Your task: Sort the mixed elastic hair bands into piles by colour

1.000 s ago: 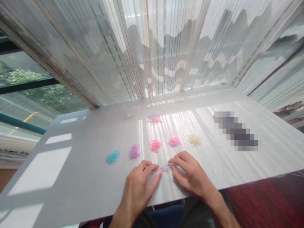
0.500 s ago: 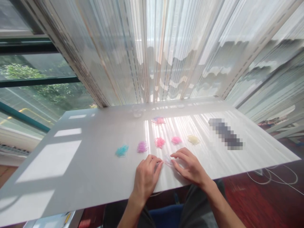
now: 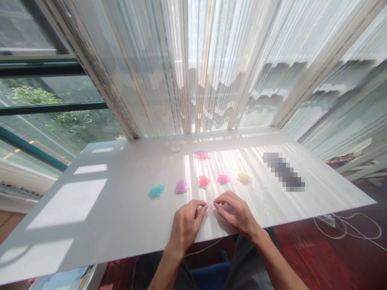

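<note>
My left hand [image 3: 185, 222] rests at the table's near side, thumb and forefinger pinched together. Whatever may be in that pinch is too small to make out. Opposite it, my right hand [image 3: 235, 214] has its fingertips closed on a small bunch of pale pinkish, see-through bands [image 3: 211, 200], which look like little rubber bands. Beyond the hands lie separate heaps of similar thin bands: teal [image 3: 156, 191], purple [image 3: 181, 186], coral red [image 3: 202, 181], pink [image 3: 223, 179] and pale yellow [image 3: 244, 178]. Farther back is a mixed-colour heap [image 3: 201, 155].
A clear round container [image 3: 176, 143] stands near the back of the white table [image 3: 127, 225]. A blurred-out dark object [image 3: 284, 171] lies at the right. Striped sheer curtains [image 3: 199, 68] hang behind the table. A white cable [image 3: 356, 227] loops beneath the right edge.
My right hand has shifted slightly left, towards my left hand, and its fingers have closed from a wider spread onto the pale bands. The left hand stays nearly in place, still pinched.
</note>
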`<state>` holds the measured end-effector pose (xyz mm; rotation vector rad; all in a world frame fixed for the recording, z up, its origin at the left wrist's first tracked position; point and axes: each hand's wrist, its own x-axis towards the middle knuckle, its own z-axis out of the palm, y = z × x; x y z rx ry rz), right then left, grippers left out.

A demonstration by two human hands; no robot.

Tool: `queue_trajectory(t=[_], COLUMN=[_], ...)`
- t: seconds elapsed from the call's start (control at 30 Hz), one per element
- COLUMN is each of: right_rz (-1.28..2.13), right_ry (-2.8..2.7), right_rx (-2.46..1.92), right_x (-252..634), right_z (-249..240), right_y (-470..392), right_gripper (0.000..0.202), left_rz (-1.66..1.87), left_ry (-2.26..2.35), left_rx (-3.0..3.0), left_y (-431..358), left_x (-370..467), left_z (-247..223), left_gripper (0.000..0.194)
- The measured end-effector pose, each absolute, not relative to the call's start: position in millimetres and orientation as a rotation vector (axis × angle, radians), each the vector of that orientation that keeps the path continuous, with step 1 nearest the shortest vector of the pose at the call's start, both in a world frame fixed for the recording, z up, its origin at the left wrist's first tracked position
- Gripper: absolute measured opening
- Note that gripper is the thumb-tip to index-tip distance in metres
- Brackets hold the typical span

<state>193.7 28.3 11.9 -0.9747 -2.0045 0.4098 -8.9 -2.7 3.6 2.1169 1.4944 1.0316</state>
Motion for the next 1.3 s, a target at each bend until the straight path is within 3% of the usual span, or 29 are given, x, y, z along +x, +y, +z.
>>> queue_trajectory(t=[0.63,1.3], right_rz=[0.325,0.224], right_ry=[-2.029,-2.103], right_rx=[-1.152,-1.042], right_x=[247.1,234.8], right_z=[25.9,30.0], right_y=[100.4,75.3], right_gripper=[0.014,0.016], left_rz=[1.038,1.108], left_ry=[1.539,1.47], left_rx=[2.144,2.116], left_y=[-0.8,2.6], left_x=[-4.5,-4.3], left_z=[2.9,3.2], left_gripper=[0.018,0.013])
